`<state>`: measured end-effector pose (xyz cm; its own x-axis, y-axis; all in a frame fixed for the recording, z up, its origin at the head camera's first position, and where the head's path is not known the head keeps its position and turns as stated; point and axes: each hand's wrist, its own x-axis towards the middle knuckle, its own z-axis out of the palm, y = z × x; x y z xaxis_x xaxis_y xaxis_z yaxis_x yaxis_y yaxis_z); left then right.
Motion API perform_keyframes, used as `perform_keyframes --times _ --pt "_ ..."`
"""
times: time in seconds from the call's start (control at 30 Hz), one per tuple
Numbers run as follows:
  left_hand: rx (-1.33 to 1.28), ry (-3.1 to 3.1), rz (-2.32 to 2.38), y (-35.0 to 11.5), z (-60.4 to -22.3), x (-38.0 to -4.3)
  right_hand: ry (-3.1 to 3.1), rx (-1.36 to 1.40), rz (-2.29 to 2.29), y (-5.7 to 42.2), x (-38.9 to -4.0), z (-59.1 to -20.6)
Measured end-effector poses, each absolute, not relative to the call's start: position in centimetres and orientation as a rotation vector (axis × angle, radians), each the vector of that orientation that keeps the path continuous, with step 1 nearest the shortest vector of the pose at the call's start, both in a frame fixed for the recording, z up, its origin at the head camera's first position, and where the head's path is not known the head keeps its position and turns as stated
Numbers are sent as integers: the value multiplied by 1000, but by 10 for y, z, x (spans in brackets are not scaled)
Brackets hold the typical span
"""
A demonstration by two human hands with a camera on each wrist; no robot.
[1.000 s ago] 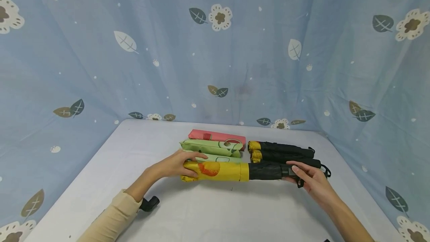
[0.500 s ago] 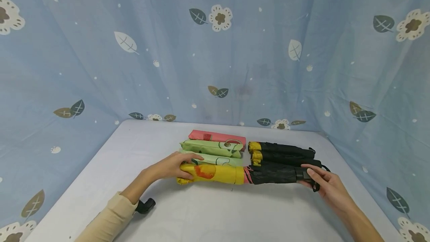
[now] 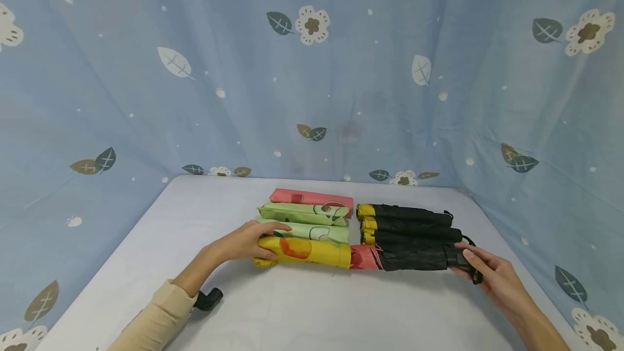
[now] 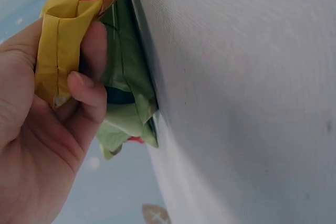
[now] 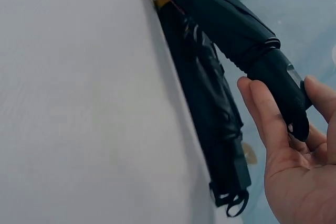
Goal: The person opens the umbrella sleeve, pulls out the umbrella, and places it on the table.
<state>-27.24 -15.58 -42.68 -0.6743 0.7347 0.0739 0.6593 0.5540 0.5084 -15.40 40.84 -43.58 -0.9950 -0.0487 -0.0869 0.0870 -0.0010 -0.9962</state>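
In the head view, my left hand (image 3: 246,242) grips the left end of a yellow fabric umbrella sleeve (image 3: 312,252) with an orange fruit print. From the sleeve's right end a folded umbrella (image 3: 409,257) sticks out, black with a pink patterned section (image 3: 363,258) at the sleeve's mouth. My right hand (image 3: 502,280) pinches its black handle (image 5: 281,85) between thumb and fingers, a small strap loop hanging there. Up close in the left wrist view, thumb and fingers curl round the sleeve's closed end (image 4: 58,51). The umbrella's far tip is hidden inside the sleeve.
Just behind lie two green printed fabric covers (image 3: 302,213) and a pink one (image 3: 312,197). Two folded black umbrellas (image 3: 411,215) with yellow ends lie right of them. A black curved piece (image 3: 208,299) shows beside my left forearm on the white table (image 3: 312,313). Blue patterned curtains surround it.
My right hand has moved right with the umbrella, drawing it partly out of the yellow sleeve and baring the pink section. My left hand and the sleeve have shifted slightly left.
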Motion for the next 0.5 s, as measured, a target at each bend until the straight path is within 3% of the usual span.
perform_keyframes --times 0.17,0.5 --pt "1190 2643 763 -159 -424 -270 2104 49 -2185 417 -154 -443" --pt "1193 2677 768 -168 -421 -269 2227 354 -1954 423 -159 -446"
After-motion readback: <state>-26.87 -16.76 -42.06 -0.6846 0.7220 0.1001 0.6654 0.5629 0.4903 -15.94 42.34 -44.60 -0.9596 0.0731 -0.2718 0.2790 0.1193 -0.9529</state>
